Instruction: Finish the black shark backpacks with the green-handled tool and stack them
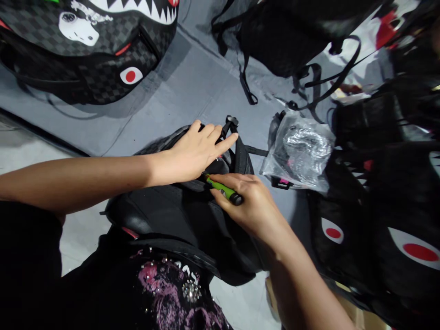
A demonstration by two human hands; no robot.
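Observation:
A black backpack point(185, 213) lies in front of me, partly over the table's near edge. On its upper side my left hand point(197, 151) lies palm down with the fingers spread, close to the black straps and a buckle point(232, 120). My right hand point(245, 197) is closed around a small green tool with a black end point(223, 189). The tool's other end points toward the bag beneath my left hand, where its tip is hidden, so its exact kind does not show.
A checkered backpack point(103, 59) with shark teeth stands at the upper left of the grey table point(202, 85). Another black bag point(278, 41) with loose straps lies at the back. A clear plastic bag point(302, 146) is right of my hands, beside several shark-eyed backpacks point(364, 229).

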